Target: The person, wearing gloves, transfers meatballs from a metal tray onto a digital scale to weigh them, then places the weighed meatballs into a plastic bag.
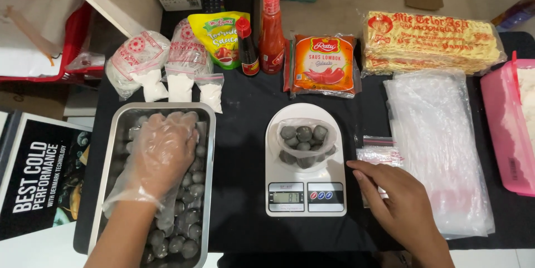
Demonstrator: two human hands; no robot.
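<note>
Left hand: the left hand (163, 154), in a clear plastic glove, lies palm down in the metal tray (207, 113), fingers curled loosely over the grey meatballs (186, 233); whether it grips any cannot be told.
Right hand: the bare right hand (397, 201) rests flat and empty on the black bench (245, 128), fingers together, just right of the scale and touching small zip bags (380, 155).
Scale: a white kitchen scale (305, 193) stands between the 2 hands, carrying an open clear bag of meatballs (304, 142).
Back row: 3 small bags of white powder (179, 85), 2 sauce bottles (271, 34), an orange sauce pack (324, 64), packed yellow noodles (429, 42).
Right side: a stack of clear plastic bags (440, 145), a pink tub (504, 128).
</note>
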